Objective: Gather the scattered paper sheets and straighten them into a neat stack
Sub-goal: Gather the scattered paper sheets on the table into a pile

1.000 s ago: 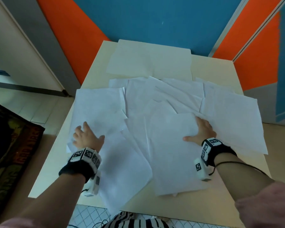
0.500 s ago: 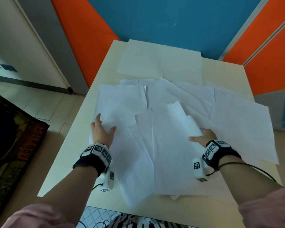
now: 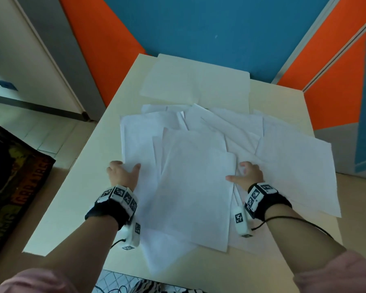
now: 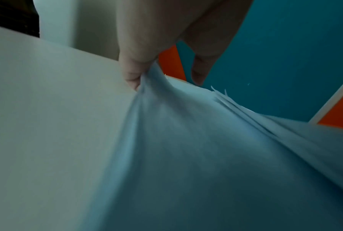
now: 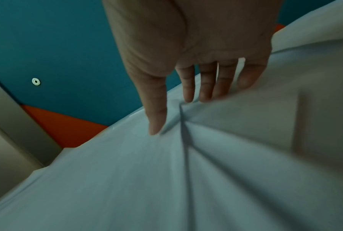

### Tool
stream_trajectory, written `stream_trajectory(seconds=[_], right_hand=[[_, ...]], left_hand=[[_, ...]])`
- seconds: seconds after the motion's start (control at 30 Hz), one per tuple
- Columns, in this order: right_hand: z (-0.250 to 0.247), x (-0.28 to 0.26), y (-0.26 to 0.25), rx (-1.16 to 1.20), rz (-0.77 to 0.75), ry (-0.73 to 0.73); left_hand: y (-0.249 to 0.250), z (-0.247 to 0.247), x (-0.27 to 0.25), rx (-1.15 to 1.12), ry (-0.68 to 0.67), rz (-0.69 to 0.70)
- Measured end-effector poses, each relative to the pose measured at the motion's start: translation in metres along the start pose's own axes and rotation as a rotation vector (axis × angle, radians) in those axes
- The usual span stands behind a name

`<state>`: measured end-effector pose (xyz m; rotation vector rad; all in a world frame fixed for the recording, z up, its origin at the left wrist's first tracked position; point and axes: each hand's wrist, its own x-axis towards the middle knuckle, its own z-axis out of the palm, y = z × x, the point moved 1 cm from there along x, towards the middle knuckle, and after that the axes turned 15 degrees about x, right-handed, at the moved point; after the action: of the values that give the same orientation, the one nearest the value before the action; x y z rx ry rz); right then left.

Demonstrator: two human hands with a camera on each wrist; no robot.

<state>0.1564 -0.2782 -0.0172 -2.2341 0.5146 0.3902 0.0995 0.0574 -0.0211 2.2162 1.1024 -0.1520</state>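
Several white paper sheets (image 3: 194, 187) lie overlapped and askew on a cream table (image 3: 82, 197). At the pile's left edge my left hand (image 3: 123, 174) has its thumb on top of the sheets and its fingers tucked at the edge. In the left wrist view the paper (image 4: 186, 140) bunches up against the fingers of that left hand (image 4: 142, 46). My right hand (image 3: 247, 174) sits at the top sheet's right edge. Its straight fingers (image 5: 206, 87) and thumb press down on creased paper (image 5: 206, 171). More sheets (image 3: 294, 172) fan out to the right of it.
A larger pale sheet (image 3: 194, 85) lies flat at the table's far end, against the blue and orange wall (image 3: 199, 28). A dark patterned rug (image 3: 13, 187) covers the floor to the left. One sheet's corner (image 3: 163, 261) reaches the table's near edge.
Both hands have slid inward. The left sheets moved right, off the table's left side, and the middle sheets now overlap more closely.
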Motion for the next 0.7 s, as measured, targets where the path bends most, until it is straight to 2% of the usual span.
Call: stream_trajectory(seconds=[0.1, 0.23, 0.33, 0.5, 0.63, 0.7], right_hand=[[-0.022, 0.013, -0.001, -0.061, -0.052, 0.092], [-0.035, 0.033, 0.002, -0.122, -0.047, 0.023], [-0.033, 0.040, 0.003, -0.182, -0.032, -0.037], [-0.026, 0.035, 0.003, -0.252, -0.068, -0.091], [-0.024, 0.031, 0.008, -0.416, -0.019, -0.012], [-0.025, 0.033, 0.013, -0.286, -0.016, -0.029]], left_hand=[[-0.006, 0.001, -0.011, -0.075, 0.134, -0.121], [-0.010, 0.010, -0.033, -0.072, 0.013, -0.227], [-0.003, 0.012, -0.042, -0.056, -0.014, -0.260], [0.019, 0.008, -0.022, -0.062, -0.011, -0.208], [0.017, -0.001, 0.003, 0.040, -0.037, -0.166], [0.010, -0.004, 0.012, 0.060, -0.088, -0.160]])
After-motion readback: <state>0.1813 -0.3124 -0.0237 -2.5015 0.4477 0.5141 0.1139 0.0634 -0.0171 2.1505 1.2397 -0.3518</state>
